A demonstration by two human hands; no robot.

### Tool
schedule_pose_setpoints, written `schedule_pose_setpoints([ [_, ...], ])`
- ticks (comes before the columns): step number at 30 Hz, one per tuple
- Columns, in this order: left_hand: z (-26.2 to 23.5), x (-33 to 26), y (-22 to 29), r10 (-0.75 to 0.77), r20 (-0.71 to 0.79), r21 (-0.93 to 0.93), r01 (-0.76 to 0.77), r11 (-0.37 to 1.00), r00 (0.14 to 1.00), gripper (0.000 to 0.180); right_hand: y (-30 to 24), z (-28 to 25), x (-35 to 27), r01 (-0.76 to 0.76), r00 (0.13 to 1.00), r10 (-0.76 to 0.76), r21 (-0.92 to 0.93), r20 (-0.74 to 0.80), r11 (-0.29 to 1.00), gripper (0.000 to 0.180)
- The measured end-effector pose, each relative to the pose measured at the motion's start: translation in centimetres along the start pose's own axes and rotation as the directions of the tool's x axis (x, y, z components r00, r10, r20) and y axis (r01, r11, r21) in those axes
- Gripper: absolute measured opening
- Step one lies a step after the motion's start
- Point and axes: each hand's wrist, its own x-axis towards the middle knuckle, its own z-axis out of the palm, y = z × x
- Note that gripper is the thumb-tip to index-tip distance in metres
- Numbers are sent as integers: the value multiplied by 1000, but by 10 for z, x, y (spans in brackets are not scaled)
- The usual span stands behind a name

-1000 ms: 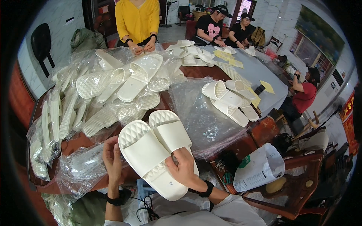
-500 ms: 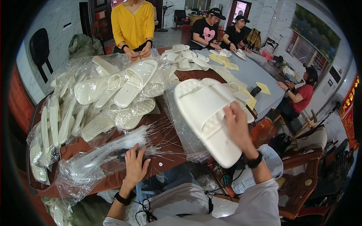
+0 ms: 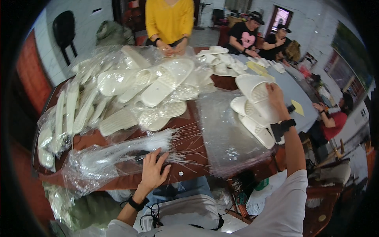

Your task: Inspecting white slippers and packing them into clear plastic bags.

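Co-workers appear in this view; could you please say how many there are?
4: one person in yellow behind the bagged slippers; farther right, one in a pink-heart shirt beside one in black; far right, one in red. Others may be hidden.

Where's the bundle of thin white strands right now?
In the head view, left of centre, the bundle lies between the left hand and the bagged slippers.

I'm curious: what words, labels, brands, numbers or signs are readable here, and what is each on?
No text reads clearly enough to quote.
Black shirt, pink heart: dark marks, too blurred to read.
White bag, with a green mark: any lettering too blurred.
Yellow sheet: any print too small.
White slipper in the right hand: no lettering I can make out.
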Motion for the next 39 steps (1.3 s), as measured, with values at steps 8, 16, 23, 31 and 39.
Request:
schedule_pose_setpoints([
  [8,3,4,-2,2,-15,-24,-2,1000,1000,48,38,46,1,85,967,-59,-95,247,992,42],
  [16,4,3,-2,-7,-23,-12,6,1000,1000,47,23,26,-15,-89,947,128,-142,296,986,39],
  [23,4,1,-6,-20,-17,-33,19,999,1000,49,-91,-8,-110,147,988,-138,168,-65,975,27],
  [31,-6,6,10,1,0,-21,-1,1000,1000,64,-220,35,-271,216,825,-405,443,394,870,61],
  [39,0,1,-3,5,80,106,-14,994,997,60,-240,105,-297,272,810,-369,265,456,925,80],
])
